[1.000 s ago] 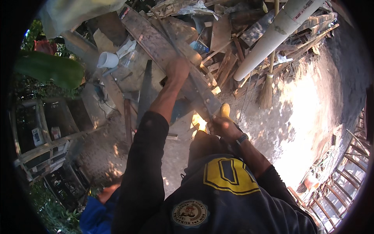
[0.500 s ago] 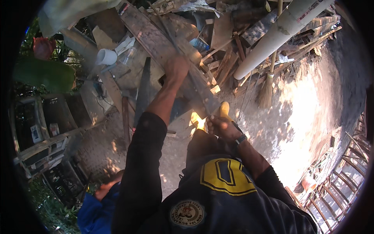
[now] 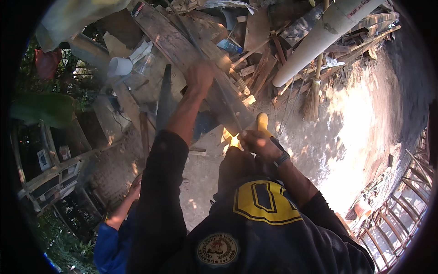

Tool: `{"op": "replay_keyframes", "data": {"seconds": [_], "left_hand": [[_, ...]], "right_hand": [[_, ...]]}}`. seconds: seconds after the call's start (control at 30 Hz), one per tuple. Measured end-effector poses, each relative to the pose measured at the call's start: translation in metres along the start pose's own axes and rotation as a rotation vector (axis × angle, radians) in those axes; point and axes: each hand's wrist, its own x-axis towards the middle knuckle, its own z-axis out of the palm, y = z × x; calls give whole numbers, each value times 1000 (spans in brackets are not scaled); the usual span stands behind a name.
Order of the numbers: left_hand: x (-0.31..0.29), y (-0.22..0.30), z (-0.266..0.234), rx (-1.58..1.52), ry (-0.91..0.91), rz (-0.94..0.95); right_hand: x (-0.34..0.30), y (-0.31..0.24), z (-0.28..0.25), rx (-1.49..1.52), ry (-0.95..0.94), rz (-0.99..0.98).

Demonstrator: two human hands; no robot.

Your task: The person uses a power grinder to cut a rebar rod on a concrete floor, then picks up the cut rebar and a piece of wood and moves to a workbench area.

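A long wooden plank (image 3: 171,39) slants from the upper left toward my feet. Along it runs a thin dark rod (image 3: 184,28), passing under my left hand (image 3: 200,76) and on toward my right hand. My left hand is closed around the rod above the plank, slightly blurred, its fingertips hidden. Near the plank's close end, my right hand (image 3: 256,142) is a closed fist beside my yellow boot (image 3: 262,122); the rod's near end appears to meet its fingers. Left of the plank lies a dark tapered blade (image 3: 165,98), like a handsaw's.
Scrap wood (image 3: 262,75) is heaped beyond the plank. A thick pale pipe (image 3: 315,48) leans over it, beside a straw broom (image 3: 312,101). A white cup (image 3: 120,66) sits at left. Another person's blue sleeve (image 3: 109,244) and hand (image 3: 135,186) show at lower left.
My left hand has shifted slightly up and left along the plank; my right hand has barely moved. At lower left, the other person's hand has risen farther into view.
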Motion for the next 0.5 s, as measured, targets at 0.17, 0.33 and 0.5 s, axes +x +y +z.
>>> {"op": "replay_keyframes", "data": {"seconds": [0.17,0.33,0.5], "left_hand": [[7,-15,19,34,206,96],[7,-6,23,99,172,31],[-1,2,13,111,185,9]], "right_hand": [[-10,-19,20,-218,84,-107],[-1,9,19,-637,210,-357],[4,23,14,-1073,245,-842]]}}
